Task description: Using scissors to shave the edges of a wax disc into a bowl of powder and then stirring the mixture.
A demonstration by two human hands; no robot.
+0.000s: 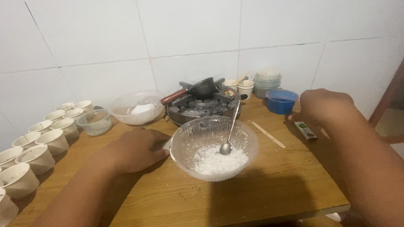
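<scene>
A clear glass bowl with white flakes in its bottom stands on the wooden table. A metal spoon leans inside it, its scoop in the flakes. My left hand rests on the table against the bowl's left side, fingers curled toward the rim. My right hand hovers over the table's right part, above a small green and white packet, just right of a blue tub. Whether the fingers touch the packet is hidden.
A small gas stove with a dark little pan stands behind the bowl. Left of it are a second clear bowl and a small glass cup. Several paper cups line the left edge. A wooden stick lies right of the bowl.
</scene>
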